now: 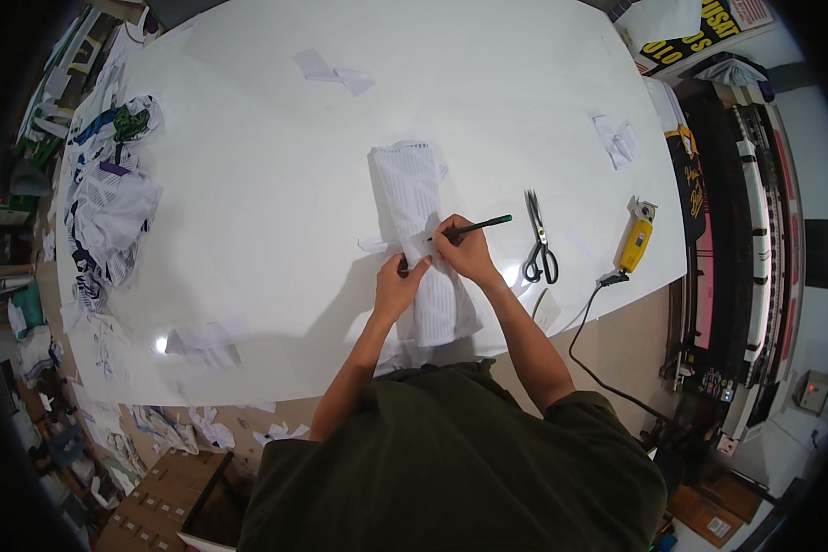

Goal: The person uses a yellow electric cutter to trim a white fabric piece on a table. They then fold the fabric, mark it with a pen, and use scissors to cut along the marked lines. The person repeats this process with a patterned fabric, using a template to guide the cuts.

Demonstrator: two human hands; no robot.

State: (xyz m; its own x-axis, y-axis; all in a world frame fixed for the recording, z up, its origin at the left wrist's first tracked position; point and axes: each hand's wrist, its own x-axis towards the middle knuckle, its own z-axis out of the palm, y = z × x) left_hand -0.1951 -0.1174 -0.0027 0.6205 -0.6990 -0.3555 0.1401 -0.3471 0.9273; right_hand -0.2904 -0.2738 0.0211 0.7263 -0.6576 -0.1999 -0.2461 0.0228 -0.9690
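Observation:
A long white roll (412, 189) with fine grey stripes, apparently fabric, lies lengthwise on the white table in front of me. A narrow white strip (373, 246) sticks out from under its left side. My left hand (398, 287) grips the roll at its left edge, thumb over the top and fingers curled at the side. In my right hand (469, 255) is a dark pen (483, 225) with a green end, its tip at the roll's upper surface. Black-handled scissors (539, 244) lie to the right, apart from both hands.
A yellow electric cutter (635, 244) rests near the right table edge, its cord (584, 336) hanging off. Crumpled cloth (115, 216) is heaped at the far left. White scraps (336, 74) lie about the table. A long machine (754, 239) stands beyond the right edge.

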